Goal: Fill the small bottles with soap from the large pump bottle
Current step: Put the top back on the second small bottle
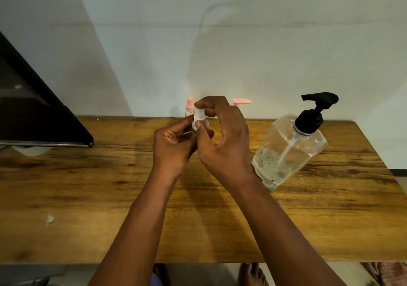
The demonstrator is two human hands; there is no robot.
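The small bottle (199, 123) sits raised above the tabletop (88, 197), caught between both hands near the middle of the view. The left hand (174, 147) curls round its lower body, mostly hiding it, with the thumb pressed against the white collar; this looks like a steadying grip, keeping the body from turning. The right hand (222, 136) comes in from the other side, its forefinger and thumb pinching the white spray top while the remaining fingers hang loosely curled. That split, one hand bracing and the other on the cap, suits twisting the top, though whether it is being loosened or tightened I cannot tell. Only the white cap and collar show clearly; the contents and fill level are hidden behind the fingers.

Just beyond the hands, against the wall, stand two more small bottles: one with a pink spray top (189, 106), and one of which only a pink pump spout (241, 101) shows past the right hand. They are probably parked there to wait their turn or as finished, out of the way.

To the right, near the right wrist, stands the large pump bottle (290, 149), clear, with a black pump head (315, 111) and only a shallow, bubbly layer of soap at the bottom. It stands within easy reach, so a small bottle could be brought under its spout.
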